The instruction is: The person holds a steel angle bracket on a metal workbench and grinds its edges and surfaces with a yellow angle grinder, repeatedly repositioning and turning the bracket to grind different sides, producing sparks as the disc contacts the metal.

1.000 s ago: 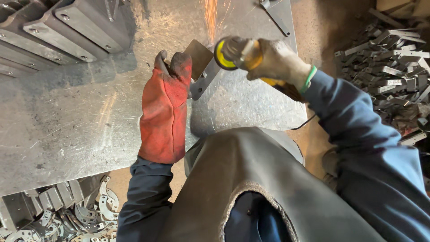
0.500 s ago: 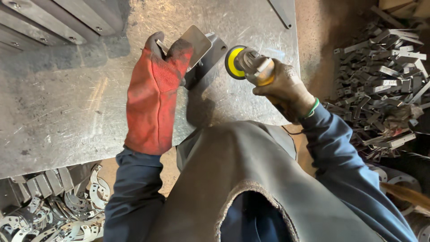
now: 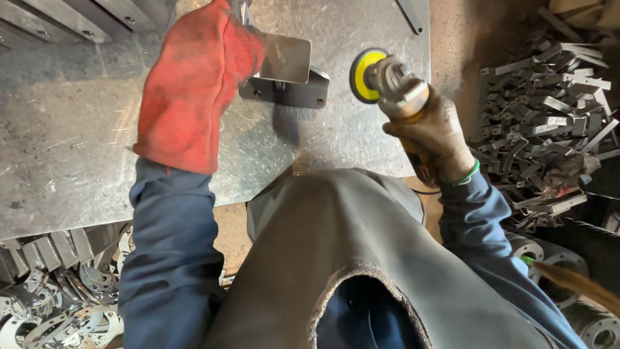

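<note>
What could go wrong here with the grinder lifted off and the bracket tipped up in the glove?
The yellow grinder disc in the right hand hangs close beside the bracket; a swing could nick the red-gloved left hand. The bracket is gripped at one end only, so it may twist loose onto the steel table. The apron sits near any sparks.

- Bent metal bracket (image 3: 284, 74): grey steel, a shiny flat flange tilted upward over a darker base with holes, resting on the steel worktop (image 3: 64, 161).
- Angle grinder (image 3: 387, 81): yellow-backed disc facing the bracket, held just beside it, apart from the metal.
</note>
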